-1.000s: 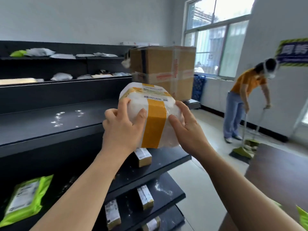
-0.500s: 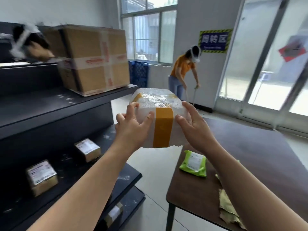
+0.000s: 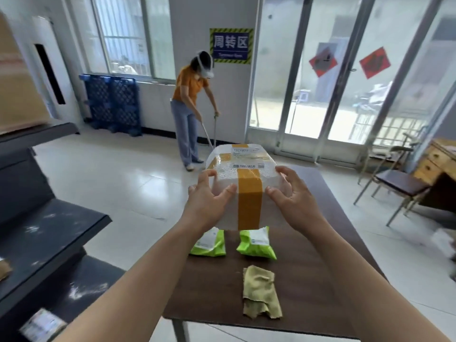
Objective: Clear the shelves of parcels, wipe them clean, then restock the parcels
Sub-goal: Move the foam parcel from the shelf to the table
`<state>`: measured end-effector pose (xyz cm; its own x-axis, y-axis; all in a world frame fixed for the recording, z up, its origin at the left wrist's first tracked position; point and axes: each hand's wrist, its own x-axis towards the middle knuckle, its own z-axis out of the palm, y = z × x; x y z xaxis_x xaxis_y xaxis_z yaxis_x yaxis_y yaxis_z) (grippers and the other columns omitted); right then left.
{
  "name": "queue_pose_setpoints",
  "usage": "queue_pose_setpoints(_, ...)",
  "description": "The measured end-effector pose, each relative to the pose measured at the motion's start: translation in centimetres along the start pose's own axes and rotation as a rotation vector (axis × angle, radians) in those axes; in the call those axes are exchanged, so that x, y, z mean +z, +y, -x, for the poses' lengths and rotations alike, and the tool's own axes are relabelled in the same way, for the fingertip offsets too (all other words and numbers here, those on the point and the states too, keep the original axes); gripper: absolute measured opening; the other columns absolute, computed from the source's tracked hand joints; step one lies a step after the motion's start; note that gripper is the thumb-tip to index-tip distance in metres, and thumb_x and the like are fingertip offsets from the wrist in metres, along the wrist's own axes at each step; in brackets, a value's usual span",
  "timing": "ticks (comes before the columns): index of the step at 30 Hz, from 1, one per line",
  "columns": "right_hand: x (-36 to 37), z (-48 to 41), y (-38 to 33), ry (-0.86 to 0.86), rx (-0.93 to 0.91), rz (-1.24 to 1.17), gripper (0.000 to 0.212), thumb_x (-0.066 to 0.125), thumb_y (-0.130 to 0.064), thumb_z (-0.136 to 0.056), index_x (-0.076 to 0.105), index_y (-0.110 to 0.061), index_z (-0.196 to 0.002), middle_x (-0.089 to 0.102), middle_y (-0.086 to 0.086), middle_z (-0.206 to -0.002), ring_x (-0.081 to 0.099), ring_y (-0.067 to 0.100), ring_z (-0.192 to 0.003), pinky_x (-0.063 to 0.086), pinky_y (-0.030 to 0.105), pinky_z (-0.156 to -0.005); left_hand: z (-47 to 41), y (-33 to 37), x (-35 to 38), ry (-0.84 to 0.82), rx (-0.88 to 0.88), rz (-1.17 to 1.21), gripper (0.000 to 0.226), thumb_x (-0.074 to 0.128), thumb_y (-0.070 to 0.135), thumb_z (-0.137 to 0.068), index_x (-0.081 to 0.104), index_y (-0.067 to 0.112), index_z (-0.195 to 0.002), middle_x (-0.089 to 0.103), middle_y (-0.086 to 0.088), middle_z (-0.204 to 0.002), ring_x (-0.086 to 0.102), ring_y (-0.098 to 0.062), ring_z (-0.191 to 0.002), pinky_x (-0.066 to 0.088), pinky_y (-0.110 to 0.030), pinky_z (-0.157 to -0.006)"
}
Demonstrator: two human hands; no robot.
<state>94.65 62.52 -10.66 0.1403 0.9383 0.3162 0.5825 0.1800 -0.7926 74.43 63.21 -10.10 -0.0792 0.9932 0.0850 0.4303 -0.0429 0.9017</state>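
The white foam parcel (image 3: pixel 243 183), bound crosswise with yellow tape and bearing printed labels on its top face, is held between both hands over the dark brown table (image 3: pixel 320 280). The left hand (image 3: pixel 207 201) grips the parcel's left side, thumb on the near face and fingers curled over the top edge. The right hand (image 3: pixel 293 198) grips the right side the same way, thumb on the near face and fingers hooked over the upper right corner. The parcel sits level, tilted slightly toward the viewer (contact between its underside and the table cannot be determined). Its lower edge overlaps the tops of two green pouch parcels lying side by side on the table: the left green pouch (image 3: pixel 209 244) and the right green pouch (image 3: pixel 256 244). A crumpled yellow-green cloth (image 3: pixel 260 294) lies on the table nearer the viewer, apart from both pouches. The dark shelves (image 3: pixel 49 233) stand to the left, their surfaces streaked with pale marks; a small labelled parcel (image 3: pixel 42 325) rests on a lower shelf, blurred. Beyond the table, a person in an orange top (image 3: pixel 191 102) stands on the tiled floor holding a long-handled tool.
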Motion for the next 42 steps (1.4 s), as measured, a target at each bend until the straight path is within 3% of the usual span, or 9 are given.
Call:
queue_pose_setpoints(3, -2.3, -2.1, 4.4, -0.001, 0.042, 0.015, 0.052, 0.063, -0.037, -0.088, 0.041, -0.039, -0.135, 0.045, 0.001, -0.140, 0.043, 0.010, -0.108, 0.037, 0.028, -0.080, -2.5, -0.3, 4.9, -0.086, -0.038, 0.012, 0.055, 0.062, 0.057, -0.082, 0.034, 0.041, -0.128, 0.047, -0.009, -0.128, 0.057, -0.030, -0.105, 0.054, -0.048, -0.087)
queue_pose_setpoints(10, -6.1, -6.1, 14.6, -0.025, 0.157, 0.033, 0.050, 0.066, -0.037, -0.084, 0.042, -0.044, -0.127, 0.041, -0.002, -0.136, 0.044, 0.012, -0.108, 0.046, 0.032, -0.085, -7.2, -0.9, 15.4, -0.227, -0.110, 0.074, 0.052, 0.073, 0.047, -0.078, 0.039, 0.040, -0.117, 0.054, -0.003, -0.121, 0.059, -0.023, -0.102, 0.055, -0.040, -0.084)
queue_pose_setpoints(14, -7.6, -7.7, 20.1, -0.057, 0.257, 0.012, 0.049, 0.069, -0.036, -0.080, 0.041, -0.050, -0.117, 0.038, -0.003, -0.131, 0.045, 0.016, -0.108, 0.050, 0.030, -0.080, -9.4, -1.5, 21.3, -0.290, -0.173, 0.084, 0.053, 0.075, 0.041, -0.078, 0.042, 0.037, -0.119, 0.054, -0.004, -0.121, 0.058, -0.021, -0.099, 0.045, -0.023, -0.062)
queue_pose_setpoints(19, -8.4, -8.9, 26.1, -0.104, 0.358, -0.007, 0.052, 0.073, -0.033, -0.078, 0.040, -0.047, -0.115, 0.037, -0.003, -0.125, 0.049, 0.022, -0.110, 0.054, 0.029, -0.079, -11.4, -3.4, 27.1, -0.356, -0.246, 0.076, 0.055, 0.077, 0.033, -0.077, 0.041, 0.034, -0.118, 0.053, -0.006, -0.123, 0.058, -0.025, -0.101, 0.054, -0.035, -0.075)
queue_pose_setpoints(22, -8.0, -8.9, 29.2, -0.146, 0.418, -0.012, 0.053, 0.074, -0.031, -0.077, 0.039, -0.047, -0.114, 0.036, -0.004, -0.124, 0.047, 0.021, -0.110, 0.052, 0.025, -0.076, -11.9, -5.2, 29.5, -0.389, -0.296, 0.039, 0.059, 0.080, 0.032, -0.074, 0.042, 0.032, -0.118, 0.054, -0.006, -0.121, 0.059, -0.026, -0.101, 0.055, -0.043, -0.083)
queue_pose_setpoints(27, -7.4, -8.5, 33.5, -0.205, 0.529, -0.028, 0.055, 0.076, -0.028, -0.074, 0.042, -0.043, -0.114, 0.036, -0.002, -0.126, 0.048, 0.021, -0.110, 0.053, 0.028, -0.079, -12.4, -7.8, 32.9, -0.423, -0.343, -0.020, 0.060, 0.084, 0.031, -0.070, 0.043, 0.030, -0.114, 0.055, -0.005, -0.114, 0.058, -0.023, -0.097, 0.050, -0.032, -0.070)
queue_pose_setpoints(32, -6.9, -8.3, 36.1, -0.242, 0.603, -0.050, 0.059, 0.077, -0.024, -0.073, 0.040, -0.038, -0.116, 0.035, -0.002, -0.126, 0.046, 0.020, -0.110, 0.048, 0.018, -0.067, -12.9, -9.7, 35.4, -0.462, -0.364, -0.073, 0.060, 0.085, 0.031, -0.069, 0.042, 0.031, -0.112, 0.053, 0.001, -0.107, 0.055, -0.020, -0.095, 0.045, -0.028, -0.064)
queue_pose_setpoints(36, -6.5, -8.2, 37.5, -0.241, 0.626, -0.043, 0.060, 0.078, -0.022, -0.071, 0.041, -0.036, -0.116, 0.035, -0.001, -0.124, 0.047, 0.020, -0.110, 0.051, 0.026, -0.078, -13.2, -10.9, 36.5, -0.471, -0.378, -0.106, 0.062, 0.086, 0.027, -0.066, 0.043, 0.029, -0.111, 0.052, 0.004, -0.100, 0.055, -0.018, -0.091, 0.049, -0.033, -0.073)
queue_pose_setpoints(42, -5.6, -7.8, 38.8, -0.286, 0.640, -0.023, 0.058, 0.077, -0.020, -0.071, 0.040, -0.033, -0.114, 0.034, -0.001, -0.122, 0.047, 0.012, -0.098, 0.047, 0.018, -0.066, -12.9, -12.4, 37.3, -0.495, -0.378, -0.175, 0.063, 0.085, 0.026, -0.067, 0.041, 0.028, -0.112, 0.052, 0.002, -0.103, 0.055, -0.021, -0.094, 0.049, -0.035, -0.077)
